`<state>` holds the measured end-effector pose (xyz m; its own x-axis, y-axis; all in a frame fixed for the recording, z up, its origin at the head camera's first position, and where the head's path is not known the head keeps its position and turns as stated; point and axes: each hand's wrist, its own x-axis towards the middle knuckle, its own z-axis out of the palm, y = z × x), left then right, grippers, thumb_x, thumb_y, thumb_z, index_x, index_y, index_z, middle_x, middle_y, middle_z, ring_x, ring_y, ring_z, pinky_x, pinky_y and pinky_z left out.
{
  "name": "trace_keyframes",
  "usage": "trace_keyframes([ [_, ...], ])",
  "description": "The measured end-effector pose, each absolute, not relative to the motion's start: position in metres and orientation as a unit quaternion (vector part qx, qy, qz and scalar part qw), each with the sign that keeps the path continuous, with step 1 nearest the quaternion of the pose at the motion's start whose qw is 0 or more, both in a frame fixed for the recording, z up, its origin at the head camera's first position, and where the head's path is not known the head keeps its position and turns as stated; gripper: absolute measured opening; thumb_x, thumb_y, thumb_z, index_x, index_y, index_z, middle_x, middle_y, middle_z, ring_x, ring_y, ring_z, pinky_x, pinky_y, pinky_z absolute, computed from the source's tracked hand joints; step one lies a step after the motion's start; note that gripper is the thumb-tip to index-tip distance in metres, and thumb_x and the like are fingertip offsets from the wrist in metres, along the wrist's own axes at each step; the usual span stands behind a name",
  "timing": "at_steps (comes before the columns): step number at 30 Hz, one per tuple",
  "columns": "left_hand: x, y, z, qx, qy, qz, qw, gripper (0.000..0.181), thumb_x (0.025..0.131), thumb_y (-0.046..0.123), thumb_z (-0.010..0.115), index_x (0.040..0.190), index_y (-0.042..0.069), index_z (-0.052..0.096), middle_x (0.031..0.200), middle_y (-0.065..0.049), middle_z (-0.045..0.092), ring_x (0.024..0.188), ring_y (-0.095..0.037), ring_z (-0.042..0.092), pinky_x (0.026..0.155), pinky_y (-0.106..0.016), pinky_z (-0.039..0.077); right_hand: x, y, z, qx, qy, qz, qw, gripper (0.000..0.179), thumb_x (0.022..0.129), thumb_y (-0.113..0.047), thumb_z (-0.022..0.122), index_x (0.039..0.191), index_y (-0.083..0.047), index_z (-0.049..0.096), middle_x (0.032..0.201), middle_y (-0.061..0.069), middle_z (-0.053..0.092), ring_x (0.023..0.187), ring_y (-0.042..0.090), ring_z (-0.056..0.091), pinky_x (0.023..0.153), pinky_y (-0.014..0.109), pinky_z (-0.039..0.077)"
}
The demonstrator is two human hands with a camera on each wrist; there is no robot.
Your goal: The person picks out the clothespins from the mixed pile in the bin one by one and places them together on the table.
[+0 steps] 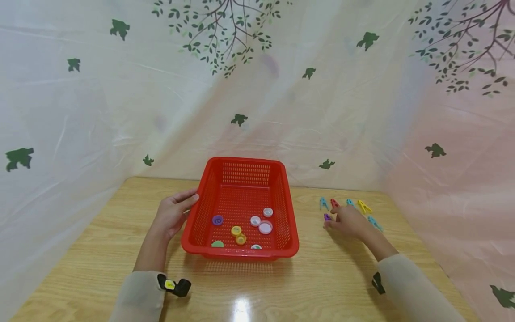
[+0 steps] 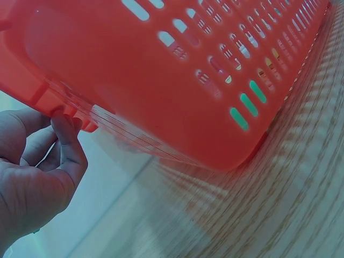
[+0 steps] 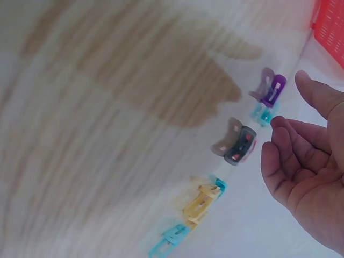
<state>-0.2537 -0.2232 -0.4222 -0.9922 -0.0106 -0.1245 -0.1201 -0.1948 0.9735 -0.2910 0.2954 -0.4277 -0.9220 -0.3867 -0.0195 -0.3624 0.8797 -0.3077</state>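
Observation:
My left hand [image 1: 170, 214] pinches the left rim of a red plastic basket [image 1: 243, 253], thumb and fingers at the edge; in the left wrist view, the hand [image 2: 40, 172] grips the rim from outside. My right hand [image 1: 350, 220] is over several small clothespins at the right. Nearest its fingertips is a purple clothespin [image 1: 327, 217], and a red clothespin [image 1: 334, 203] lies just beyond. In the right wrist view, the thumb and loosely bent fingers are apart, with nothing held, beside the purple clothespin [image 3: 275, 90] and a dark grey clothespin [image 3: 241, 145].
Inside the basket lie several bottle caps: a purple cap [image 1: 217, 220], a yellow cap [image 1: 236, 230], a white cap [image 1: 268, 212] and others. Blue clothespins, one a blue clothespin [image 1: 375, 222], and a yellow clothespin [image 1: 364, 206] lie around the right hand. A patterned curtain [image 1: 257, 98] stands behind the table.

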Motion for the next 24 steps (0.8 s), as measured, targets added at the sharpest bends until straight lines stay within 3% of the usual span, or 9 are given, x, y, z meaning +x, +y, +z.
trace_keyframes([
  [4,-0.255,-0.224,-0.422,-0.051,0.631,0.773,0.034,0.062,0.095,0.025,0.076,0.147,0.003,0.053,0.126,-0.003,0.067,0.106,-0.015,0.067,0.09,-0.032,0.059,-0.294,0.298,-0.423,-0.209,0.966,-0.149,0.017,0.039,0.096,-0.019,0.071,0.115,0.014,0.068,0.06,-0.004,0.059,0.049,0.008,0.047,0.046,0.024,0.039],
  [8,-0.255,-0.224,-0.422,-0.049,0.632,0.773,0.032,0.062,0.095,0.025,0.076,0.147,0.001,0.053,0.122,-0.001,0.068,0.105,-0.014,0.067,0.09,-0.031,0.059,-0.295,0.297,-0.417,-0.219,0.964,-0.15,-0.003,0.02,0.097,-0.018,0.07,0.087,-0.001,0.065,0.056,-0.005,0.049,0.049,0.009,0.041,0.047,0.025,0.035],
  [10,-0.255,-0.224,-0.422,-0.049,0.632,0.772,0.032,0.061,0.095,0.024,0.076,0.147,0.001,0.053,0.122,-0.001,0.068,0.105,-0.014,0.067,0.09,-0.031,0.059,-0.295,0.294,-0.413,-0.222,0.963,-0.149,-0.012,0.026,0.097,-0.019,0.07,0.078,-0.009,0.055,0.056,-0.005,0.044,0.05,0.009,0.037,0.048,0.026,0.032],
  [13,-0.254,-0.225,-0.421,-0.05,0.638,0.768,0.033,0.061,0.095,0.024,0.076,0.147,0.002,0.053,0.124,-0.002,0.067,0.106,-0.015,0.066,0.09,-0.03,0.059,-0.295,0.288,-0.405,-0.218,0.964,-0.152,-0.017,0.032,0.099,-0.022,0.069,0.075,-0.009,0.051,0.056,-0.005,0.039,0.051,0.01,0.032,0.05,0.027,0.029],
  [17,-0.255,-0.224,-0.419,-0.052,0.648,0.76,0.032,0.059,0.096,0.025,0.075,0.146,0.003,0.055,0.129,-0.005,0.066,0.108,-0.016,0.065,0.091,-0.029,0.058,-0.298,0.275,-0.394,-0.211,0.965,-0.154,-0.03,0.032,0.1,-0.026,0.068,0.101,0.006,0.067,0.06,-0.004,0.048,0.053,0.01,0.039,0.052,0.029,0.037],
  [20,-0.256,-0.223,-0.417,-0.058,0.656,0.752,0.032,0.057,0.096,0.025,0.075,0.145,0.004,0.056,0.133,-0.007,0.064,0.11,-0.016,0.065,0.091,-0.029,0.058,-0.296,0.263,-0.386,-0.211,0.964,-0.153,-0.043,0.049,0.1,-0.029,0.067,0.128,0.012,0.063,0.069,-0.002,0.06,0.058,0.011,0.049,0.059,0.034,0.049],
  [24,-0.255,-0.224,-0.417,-0.065,0.674,0.735,0.036,0.058,0.096,0.028,0.075,0.146,0.007,0.056,0.14,-0.012,0.06,0.112,-0.017,0.065,0.092,-0.028,0.058,-0.291,0.245,-0.377,-0.209,0.964,-0.154,-0.049,0.052,0.101,-0.031,0.067,0.132,0.009,0.062,0.085,0.008,0.069,0.07,0.021,0.061,0.073,0.046,0.056],
])
